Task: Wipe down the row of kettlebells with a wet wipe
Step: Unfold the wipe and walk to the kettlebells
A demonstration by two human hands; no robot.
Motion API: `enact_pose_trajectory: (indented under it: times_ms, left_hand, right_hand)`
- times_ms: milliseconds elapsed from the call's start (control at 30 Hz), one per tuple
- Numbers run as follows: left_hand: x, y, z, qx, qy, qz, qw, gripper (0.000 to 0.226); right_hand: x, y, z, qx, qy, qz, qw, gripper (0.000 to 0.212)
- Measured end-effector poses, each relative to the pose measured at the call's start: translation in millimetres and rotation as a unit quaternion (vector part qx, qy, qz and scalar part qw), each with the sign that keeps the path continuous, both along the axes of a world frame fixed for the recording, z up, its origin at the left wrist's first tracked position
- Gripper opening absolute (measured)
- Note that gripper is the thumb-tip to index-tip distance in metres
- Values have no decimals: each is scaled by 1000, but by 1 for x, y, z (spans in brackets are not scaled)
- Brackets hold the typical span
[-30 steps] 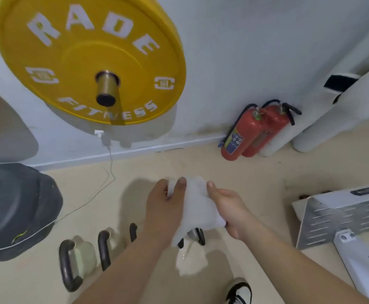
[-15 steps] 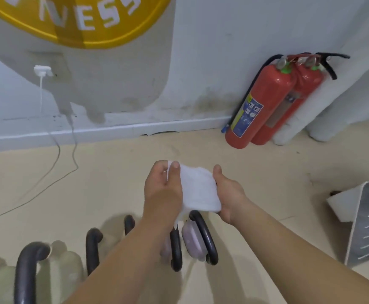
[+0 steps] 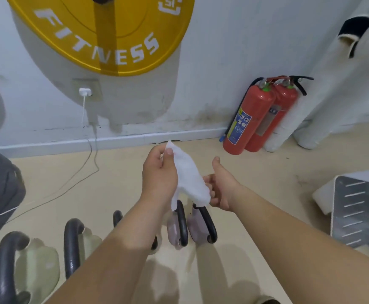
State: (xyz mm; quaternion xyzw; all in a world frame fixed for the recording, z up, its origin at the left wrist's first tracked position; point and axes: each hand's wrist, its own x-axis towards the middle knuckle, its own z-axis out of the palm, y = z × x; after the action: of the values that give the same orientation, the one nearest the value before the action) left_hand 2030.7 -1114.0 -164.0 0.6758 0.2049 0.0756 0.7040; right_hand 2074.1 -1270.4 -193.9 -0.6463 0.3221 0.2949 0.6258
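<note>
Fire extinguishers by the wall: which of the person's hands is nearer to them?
The right hand, below and left of the fire extinguishers. The left hand is farther left, beyond the wet wipe both hold.

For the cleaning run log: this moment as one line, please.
left hand: pinches wet wipe top | right hand: grips its lower end | kettlebells: below, not touched

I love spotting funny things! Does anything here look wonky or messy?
The two red fire extinguishers lean tilted against the wall instead of standing upright, and the wall has dark smudges beside them.
</note>
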Motion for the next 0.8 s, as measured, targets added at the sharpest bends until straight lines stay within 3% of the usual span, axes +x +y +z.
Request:
enact_pose_trajectory:
  times_ms: [100, 133, 200, 300, 367, 433, 567, 700, 800]
  left_hand:
    - [-9, 10, 24, -173, 66, -60, 981, 21]
    - [-15, 10, 35, -261, 85, -88, 958, 20]
    - [-25, 9, 50, -354, 89, -126, 923, 23]
    - [-35, 7, 55, -314, 44, -152, 936, 16]
    - [-40, 7, 58, -242, 41, -150, 958, 15]
    - [-43, 6, 53, -128, 38, -121, 984, 16]
    - [-46, -6, 31, 14, 2, -65, 998, 15]
    - [-36, -24, -3, 76, 22, -77, 994, 14]
    - [-21, -29, -31, 116, 52, -89, 988, 8]
  right_hand:
    - [-14, 2, 21, 107, -19, 60, 992, 113]
    - [-20, 4, 27, 151, -21, 78, 985, 119]
    - [-38, 12, 40, 229, -28, 90, 969, 121]
    - [-60, 18, 48, 322, -58, 51, 944, 105]
    - [-68, 16, 48, 329, -105, 31, 938, 82]
    - [-68, 12, 49, 282, -125, 3, 951, 57]
    - [-57, -4, 48, 19, -179, -18, 984, 40]
    - [-37, -30, 38, -131, -237, -47, 962, 36]
    - [-20, -59, 31, -224, -260, -80, 936, 21]
